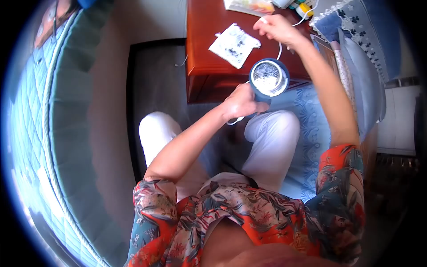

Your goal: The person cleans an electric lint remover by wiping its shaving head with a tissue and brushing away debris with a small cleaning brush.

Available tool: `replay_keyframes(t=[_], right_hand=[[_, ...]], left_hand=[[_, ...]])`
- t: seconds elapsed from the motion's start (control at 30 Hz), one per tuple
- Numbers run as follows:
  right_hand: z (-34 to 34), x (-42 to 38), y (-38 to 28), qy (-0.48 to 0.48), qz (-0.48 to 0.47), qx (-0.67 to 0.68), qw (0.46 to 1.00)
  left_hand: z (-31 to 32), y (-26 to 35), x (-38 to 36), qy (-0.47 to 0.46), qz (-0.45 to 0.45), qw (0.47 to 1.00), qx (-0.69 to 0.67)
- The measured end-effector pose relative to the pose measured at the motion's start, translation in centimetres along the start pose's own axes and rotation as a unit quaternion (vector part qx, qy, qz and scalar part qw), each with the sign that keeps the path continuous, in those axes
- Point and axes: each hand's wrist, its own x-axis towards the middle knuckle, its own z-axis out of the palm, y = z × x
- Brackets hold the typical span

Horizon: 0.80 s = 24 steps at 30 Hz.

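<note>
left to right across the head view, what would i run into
quilted blue cover → white-trousered left knee → round blue-rimmed device → lace-edged blue cloth

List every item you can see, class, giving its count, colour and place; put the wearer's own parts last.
table: 1, red-brown, top centre
cloth: 1, white with dark marks, on the table
round device: 1, blue with white rim, in the left hand
cord: count unclear, white, near both hands
packet: 1, white and orange, table's far edge
cap: 1, yellow, table's far right
sheet: 1, light blue, right of the knees
quilt: 1, light blue, far left
trousers: 1 pair, white, worn
top: 1, multicoloured, worn
hands: 2, bare; left at the device, right above the table
</note>
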Motion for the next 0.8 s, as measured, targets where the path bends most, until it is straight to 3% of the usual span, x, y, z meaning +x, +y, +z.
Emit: replay_keyframes(t=[0.17, 0.2, 0.4, 0.8], right_hand=[[-0.8, 0.0, 0.9, 0.021, -0.079, -0.107, 0.991], [1.0, -0.2, 0.5, 0.011, -0.061, -0.086, 0.994], [1.8, -0.1, -0.6, -0.017, 0.013, -0.129, 0.991], [2.8, 1.1, -0.5, 0.009, -0.054, -0.136, 0.989]], left_hand=[[0.4, 0.9, 1.6, -0.004, 0.042, 0.998, -0.041], [-0.1, 1.1, 0.3, -0.003, -0.002, 0.999, -0.043], [0.1, 0.6, 0.7, -0.015, -0.003, 0.998, -0.068], [-0.2, 0.6, 0.2, -0.003, 0.024, 1.0, -0.009]])
